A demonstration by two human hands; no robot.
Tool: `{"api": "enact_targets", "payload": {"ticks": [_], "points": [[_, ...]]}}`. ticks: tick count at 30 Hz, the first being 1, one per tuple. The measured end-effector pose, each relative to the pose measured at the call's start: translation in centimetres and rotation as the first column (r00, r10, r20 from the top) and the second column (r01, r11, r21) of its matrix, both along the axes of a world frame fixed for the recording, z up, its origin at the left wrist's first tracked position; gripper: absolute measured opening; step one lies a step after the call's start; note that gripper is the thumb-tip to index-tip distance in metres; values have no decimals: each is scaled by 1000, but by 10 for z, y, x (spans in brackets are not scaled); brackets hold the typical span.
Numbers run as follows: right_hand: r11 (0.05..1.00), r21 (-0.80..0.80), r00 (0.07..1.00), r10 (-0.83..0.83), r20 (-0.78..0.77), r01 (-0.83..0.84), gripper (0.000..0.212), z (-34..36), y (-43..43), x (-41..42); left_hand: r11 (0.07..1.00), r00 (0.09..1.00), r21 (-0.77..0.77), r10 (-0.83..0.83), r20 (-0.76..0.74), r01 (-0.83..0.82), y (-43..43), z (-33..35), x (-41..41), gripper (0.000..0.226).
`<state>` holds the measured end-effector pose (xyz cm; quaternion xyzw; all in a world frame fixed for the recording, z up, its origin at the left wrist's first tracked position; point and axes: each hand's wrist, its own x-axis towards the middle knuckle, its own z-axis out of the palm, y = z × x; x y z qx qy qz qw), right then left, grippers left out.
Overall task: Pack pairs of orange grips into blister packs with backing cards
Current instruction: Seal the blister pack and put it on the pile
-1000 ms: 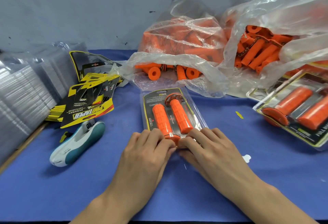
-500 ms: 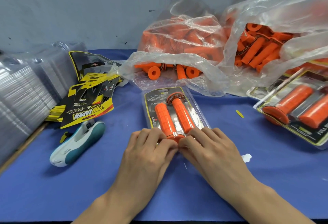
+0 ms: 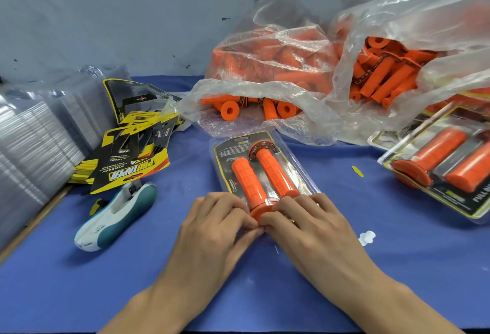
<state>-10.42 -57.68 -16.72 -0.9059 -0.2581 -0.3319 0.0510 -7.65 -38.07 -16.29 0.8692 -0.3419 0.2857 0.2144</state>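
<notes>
Your left hand (image 3: 212, 227) and right hand (image 3: 313, 230) are together, fingertips meeting, and both pinch the near edge of the blister pack (image 3: 299, 174). The pack lies directly ahead, equally near each hand. Its long axis runs away from you, with the far end angled slightly left. Inside, two orange grips (image 3: 249, 182) lie side by side over the backing card (image 3: 226, 149). Beyond, plastic bags (image 3: 278, 50) hold loose grips. A finished pack (image 3: 461, 198) lies at right.
</notes>
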Motion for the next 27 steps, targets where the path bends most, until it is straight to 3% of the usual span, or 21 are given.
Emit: {"api": "enact_targets", "payload": {"ticks": [7,13,17,22,27], "points": [[998,16,998,55,-40,-54,18,1,-6,1,962,973,189,-213,83,195,18,2,21,14],[996,28,994,89,-70,-88,23,2,-19,7,966,971,198,-198,135,169,17,2,30,18],[996,-9,995,89,-55,-89,3,1,-14,4,975,978,190,-145,147,116,14,2,27,19],[999,-22,995,45,89,-43,24,4,0,3,970,982,189,-170,87,151,7,2,25,21],[996,-22,996,83,21,-83,22,4,-9,3,971,988,192,-149,41,139,15,10,34,23]]}}
